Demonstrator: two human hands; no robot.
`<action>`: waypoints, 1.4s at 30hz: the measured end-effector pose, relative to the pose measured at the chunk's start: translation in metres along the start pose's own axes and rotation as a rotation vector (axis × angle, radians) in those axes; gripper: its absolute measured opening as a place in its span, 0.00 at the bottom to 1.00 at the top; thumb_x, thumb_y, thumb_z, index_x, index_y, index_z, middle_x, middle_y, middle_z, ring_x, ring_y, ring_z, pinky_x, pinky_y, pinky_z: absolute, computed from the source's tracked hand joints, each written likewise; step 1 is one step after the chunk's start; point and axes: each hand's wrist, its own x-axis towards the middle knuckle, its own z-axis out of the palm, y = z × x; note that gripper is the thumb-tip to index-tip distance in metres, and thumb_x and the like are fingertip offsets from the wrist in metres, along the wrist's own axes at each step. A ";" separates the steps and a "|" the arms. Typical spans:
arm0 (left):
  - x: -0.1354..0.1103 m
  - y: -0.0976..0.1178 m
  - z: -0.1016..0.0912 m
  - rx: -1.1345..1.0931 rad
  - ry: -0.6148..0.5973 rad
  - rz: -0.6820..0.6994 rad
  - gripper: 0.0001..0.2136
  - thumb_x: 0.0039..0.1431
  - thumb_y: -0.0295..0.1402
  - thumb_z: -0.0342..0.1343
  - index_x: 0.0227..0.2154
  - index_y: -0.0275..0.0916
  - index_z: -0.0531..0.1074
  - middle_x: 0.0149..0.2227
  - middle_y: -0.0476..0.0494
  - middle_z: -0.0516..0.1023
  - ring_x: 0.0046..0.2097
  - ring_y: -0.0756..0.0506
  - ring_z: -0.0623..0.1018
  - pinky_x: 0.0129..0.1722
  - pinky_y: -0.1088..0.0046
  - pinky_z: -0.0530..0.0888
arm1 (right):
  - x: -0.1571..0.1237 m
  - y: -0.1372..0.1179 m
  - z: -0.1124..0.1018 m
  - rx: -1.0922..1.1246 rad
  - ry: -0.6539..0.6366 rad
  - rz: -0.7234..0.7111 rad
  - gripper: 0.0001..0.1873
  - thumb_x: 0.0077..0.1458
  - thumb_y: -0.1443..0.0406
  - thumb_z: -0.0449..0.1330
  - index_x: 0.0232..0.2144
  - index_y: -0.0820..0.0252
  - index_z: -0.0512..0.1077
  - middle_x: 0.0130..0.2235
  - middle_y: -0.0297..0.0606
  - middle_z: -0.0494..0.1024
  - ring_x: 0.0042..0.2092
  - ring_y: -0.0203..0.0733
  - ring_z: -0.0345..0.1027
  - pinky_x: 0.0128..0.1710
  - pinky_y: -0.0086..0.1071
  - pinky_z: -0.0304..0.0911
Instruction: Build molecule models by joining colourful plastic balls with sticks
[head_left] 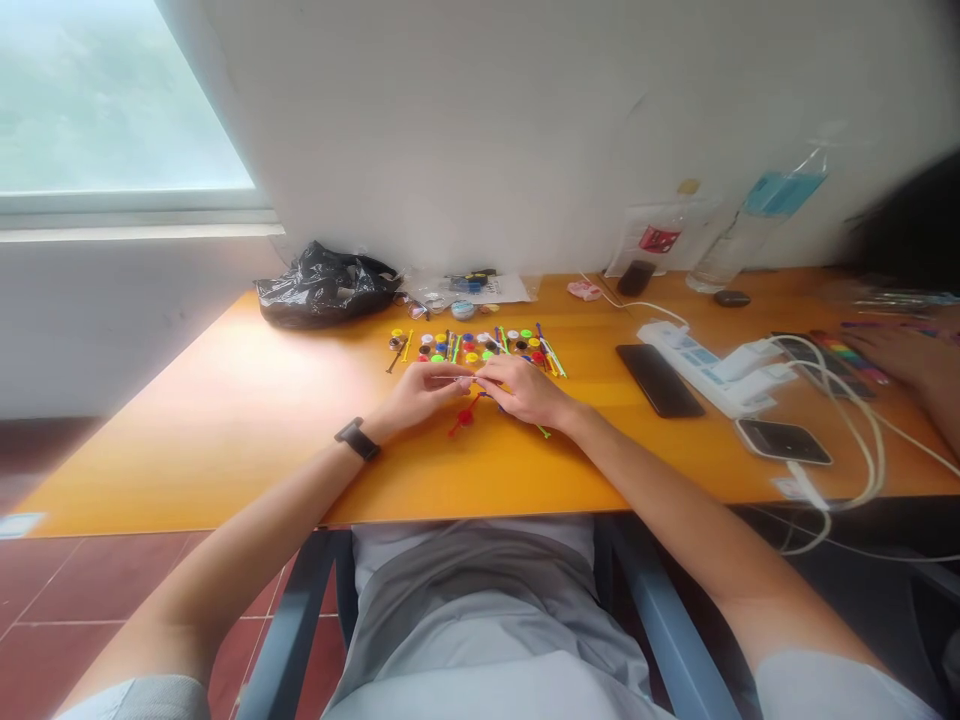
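My left hand and my right hand meet fingertip to fingertip over the table. Both are closed on a thin pale stick, which is too small to make out well. Just below the fingers, a red round piece with a red rod through it lies on the wood. Behind my hands are rows of small coloured discs, with thin plastic rods beside and between them. A green rod end sticks out from under my right hand, which hides the rest.
A black plastic bag sits back left. To the right are a dark phone, a white power strip with looping cables, and another phone. Bottles stand by the wall. Another person's hand rests far right.
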 end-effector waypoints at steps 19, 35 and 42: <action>0.007 -0.012 -0.006 -0.358 0.130 -0.154 0.20 0.56 0.48 0.71 0.41 0.34 0.84 0.44 0.35 0.86 0.48 0.38 0.85 0.61 0.53 0.77 | -0.001 0.001 0.004 0.190 0.149 0.042 0.15 0.72 0.60 0.56 0.44 0.56 0.82 0.37 0.39 0.73 0.39 0.41 0.69 0.42 0.36 0.64; 0.002 -0.001 -0.004 -0.122 0.142 -0.129 0.22 0.54 0.46 0.73 0.43 0.34 0.84 0.45 0.35 0.85 0.45 0.38 0.86 0.56 0.55 0.80 | -0.004 -0.002 0.003 0.119 0.043 0.050 0.15 0.73 0.62 0.53 0.42 0.57 0.80 0.39 0.40 0.72 0.39 0.42 0.68 0.43 0.35 0.63; 0.002 0.003 -0.002 -0.007 0.153 -0.136 0.21 0.53 0.47 0.72 0.41 0.35 0.84 0.43 0.37 0.86 0.44 0.39 0.85 0.51 0.60 0.80 | -0.005 -0.004 0.000 0.109 -0.029 0.065 0.15 0.73 0.64 0.53 0.42 0.58 0.80 0.37 0.39 0.72 0.39 0.42 0.67 0.42 0.34 0.62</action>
